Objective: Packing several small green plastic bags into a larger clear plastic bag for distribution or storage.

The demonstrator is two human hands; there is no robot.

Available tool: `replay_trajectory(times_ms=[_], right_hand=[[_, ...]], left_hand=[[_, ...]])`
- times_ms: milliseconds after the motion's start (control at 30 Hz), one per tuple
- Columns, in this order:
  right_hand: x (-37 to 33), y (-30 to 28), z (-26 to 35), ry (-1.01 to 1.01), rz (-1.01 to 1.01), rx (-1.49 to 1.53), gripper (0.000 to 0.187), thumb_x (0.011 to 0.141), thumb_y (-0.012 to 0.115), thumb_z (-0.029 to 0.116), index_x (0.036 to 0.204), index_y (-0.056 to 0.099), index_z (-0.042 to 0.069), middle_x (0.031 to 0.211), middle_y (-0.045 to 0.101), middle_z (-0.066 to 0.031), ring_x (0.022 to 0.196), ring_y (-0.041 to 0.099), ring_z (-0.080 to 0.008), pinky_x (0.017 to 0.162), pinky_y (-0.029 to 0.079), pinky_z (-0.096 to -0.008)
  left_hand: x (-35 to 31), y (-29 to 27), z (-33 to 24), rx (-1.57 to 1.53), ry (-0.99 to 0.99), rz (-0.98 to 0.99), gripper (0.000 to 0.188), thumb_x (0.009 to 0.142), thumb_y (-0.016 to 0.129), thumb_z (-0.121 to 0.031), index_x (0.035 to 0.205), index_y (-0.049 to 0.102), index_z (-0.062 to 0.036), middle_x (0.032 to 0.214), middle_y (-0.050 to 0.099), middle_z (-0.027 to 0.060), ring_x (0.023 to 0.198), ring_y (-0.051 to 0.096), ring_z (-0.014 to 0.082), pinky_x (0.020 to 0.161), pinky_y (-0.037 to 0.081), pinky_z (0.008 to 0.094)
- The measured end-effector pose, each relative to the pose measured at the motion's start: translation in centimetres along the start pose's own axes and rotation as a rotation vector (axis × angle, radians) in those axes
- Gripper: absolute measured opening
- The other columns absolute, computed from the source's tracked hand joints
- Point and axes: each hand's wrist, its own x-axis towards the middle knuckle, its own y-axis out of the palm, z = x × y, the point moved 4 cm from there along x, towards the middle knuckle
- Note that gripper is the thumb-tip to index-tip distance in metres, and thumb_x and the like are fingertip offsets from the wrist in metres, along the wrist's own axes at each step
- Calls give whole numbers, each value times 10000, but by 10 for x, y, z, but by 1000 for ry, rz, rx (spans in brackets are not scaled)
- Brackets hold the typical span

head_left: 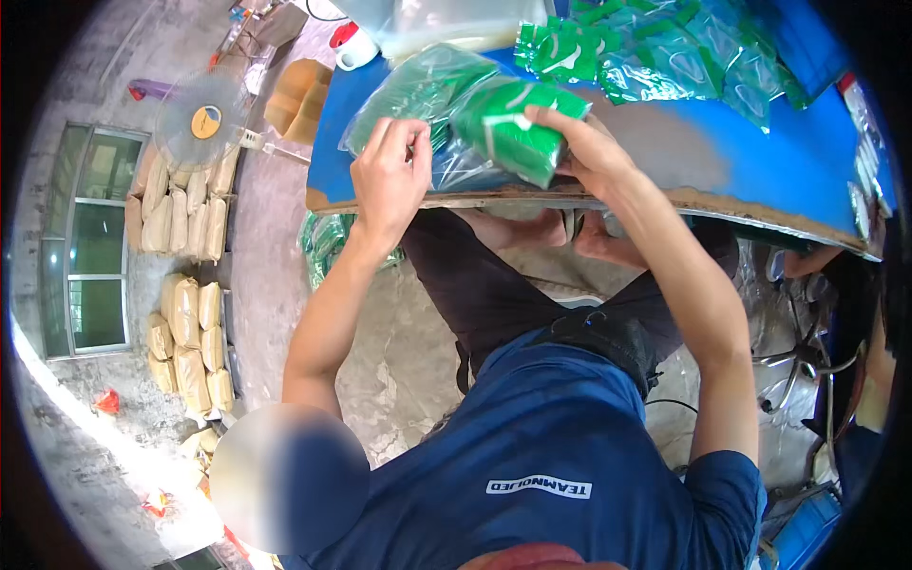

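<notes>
Clearly, a green packet (513, 133) is held in the right hand (591, 152), its right end gripped with the thumb on top, just above the front part of the blue worktop (807, 142). Beside it, a clear plastic bag (418, 81) is filled with green contents seen in close ridges; whether the packet is partly covered by the bag's film cannot be told. The left hand (389, 176) is placed at the bag's near side with its fingers curled narrowly; whether film is pinched there cannot be told.

More green-and-clear packets (655, 62) are heaped along the far side, and clear plastic sheeting (446, 24) is laid behind the bag. A white container with a red top (352, 47) is set at the far left corner.

White marks are printed on the held packet, too blurred to be read. A white label (539, 487) with dark lettering is borne by the navy shirt (560, 418).

The worktop's front edge is worn to brown, and blue surface is stretched from the right forearm to the right-hand end.
</notes>
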Motion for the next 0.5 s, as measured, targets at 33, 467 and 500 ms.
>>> replay_trajectory(times_ms=[33, 467, 500], right_hand=[[7, -1, -1, -76, -116, 95, 566, 819, 804, 311, 1283, 572, 85, 1184, 657, -61, 1064, 648, -182, 929, 529, -405], [8, 40, -19, -180, -128, 179, 707, 777, 841, 199, 1342, 447, 41, 1198, 629, -102, 1053, 641, -204, 862, 544, -393], [8, 40, -19, -169, -162, 252, 702, 781, 836, 186, 1339, 434, 45, 1188, 629, -97, 1044, 643, -195, 853, 546, -384]], left_hand=[[-1, 1, 1, -18, 9, -13, 60, 865, 706, -37, 916, 674, -37, 761, 601, 68, 610, 580, 150, 573, 490, 294], [-1, 6, -16, -27, 46, -15, 61, 852, 698, -12, 897, 665, -34, 777, 628, 76, 614, 625, 170, 566, 500, 298], [-2, 6, -19, -28, 42, -12, 61, 852, 698, -12, 896, 664, -34, 779, 629, 76, 618, 630, 173, 567, 502, 299]])
